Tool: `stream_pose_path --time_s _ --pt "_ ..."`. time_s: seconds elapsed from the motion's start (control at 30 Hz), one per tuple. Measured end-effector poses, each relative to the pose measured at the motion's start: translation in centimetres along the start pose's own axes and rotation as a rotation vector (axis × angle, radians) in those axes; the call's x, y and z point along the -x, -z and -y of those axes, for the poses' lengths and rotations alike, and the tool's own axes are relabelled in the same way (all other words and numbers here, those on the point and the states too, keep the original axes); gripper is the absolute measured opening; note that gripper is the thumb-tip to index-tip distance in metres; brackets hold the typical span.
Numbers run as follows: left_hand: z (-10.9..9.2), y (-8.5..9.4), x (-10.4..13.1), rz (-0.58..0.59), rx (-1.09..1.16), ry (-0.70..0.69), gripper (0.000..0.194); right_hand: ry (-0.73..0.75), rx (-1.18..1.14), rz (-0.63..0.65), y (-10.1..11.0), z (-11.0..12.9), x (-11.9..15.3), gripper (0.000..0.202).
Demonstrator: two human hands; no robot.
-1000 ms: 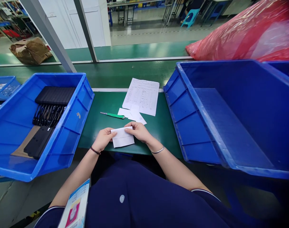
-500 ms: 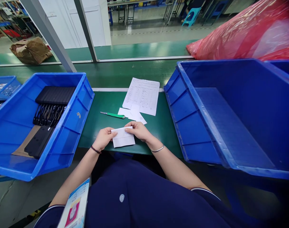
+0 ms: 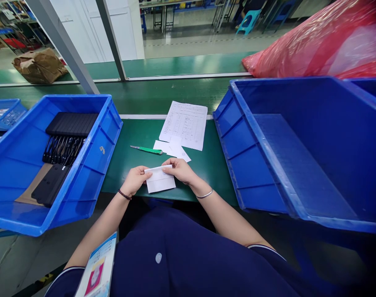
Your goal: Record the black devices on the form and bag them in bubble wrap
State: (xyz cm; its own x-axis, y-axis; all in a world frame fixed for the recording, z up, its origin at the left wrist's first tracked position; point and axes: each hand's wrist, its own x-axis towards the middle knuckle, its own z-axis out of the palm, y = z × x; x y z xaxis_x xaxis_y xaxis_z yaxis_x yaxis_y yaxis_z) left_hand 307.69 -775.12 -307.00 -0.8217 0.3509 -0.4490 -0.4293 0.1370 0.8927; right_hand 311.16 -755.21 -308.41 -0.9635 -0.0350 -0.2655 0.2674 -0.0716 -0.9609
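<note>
A small white paper (image 3: 160, 184) with a crease across it is held between both hands over the front edge of the green table (image 3: 126, 165). My left hand (image 3: 136, 180) pinches its left edge, and my right hand (image 3: 181, 170) pinches its upper right corner. Just beyond my right hand lie small white slips (image 3: 169, 147), partly overlapping a larger printed sheet (image 3: 186, 123). To the left of the slips rests a green-handled knife (image 3: 147, 150), its blade pointing left.
At the left, a blue bin (image 3: 92, 165) holds black devices (image 3: 72, 123) and bundled black cables (image 3: 62, 149). A large blue bin (image 3: 252, 165) stands at the right, with a red plastic bag (image 3: 318, 41) behind it. A metal post (image 3: 64, 45) rises at back left.
</note>
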Motion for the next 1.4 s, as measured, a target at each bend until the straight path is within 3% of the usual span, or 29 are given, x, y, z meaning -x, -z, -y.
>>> stream_pose_path --time_s 0.37,0.57,0.7,0.9,1.1,1.4 --pt "0.8 -0.2 -0.5 0.037 -0.055 -0.123 0.034 0.074 0.077 -0.056 -0.1 -0.9 -0.3 0.029" --pt "0.5 -0.3 0.1 -0.014 -0.554 -0.435 0.017 0.189 0.297 -0.025 -0.1 -0.8 1.0 0.022" --pt "0.1 -1.1 0.7 0.021 -0.659 -0.561 0.016 0.315 0.493 0.080 -0.3 -0.1 1.7 0.020" --pt "-0.9 -1.3 2.6 0.063 -0.658 -0.584 0.015 0.342 0.572 0.156 -0.3 1.8 2.4 0.020" --pt "-1.8 0.2 4.1 -0.013 -0.685 -0.625 0.019 0.345 0.603 0.071 1.3 4.1 3.9 0.016" --pt "-1.0 0.5 3.7 -0.066 -0.450 -0.447 0.022 0.283 0.526 0.061 1.9 3.6 4.3 0.018"
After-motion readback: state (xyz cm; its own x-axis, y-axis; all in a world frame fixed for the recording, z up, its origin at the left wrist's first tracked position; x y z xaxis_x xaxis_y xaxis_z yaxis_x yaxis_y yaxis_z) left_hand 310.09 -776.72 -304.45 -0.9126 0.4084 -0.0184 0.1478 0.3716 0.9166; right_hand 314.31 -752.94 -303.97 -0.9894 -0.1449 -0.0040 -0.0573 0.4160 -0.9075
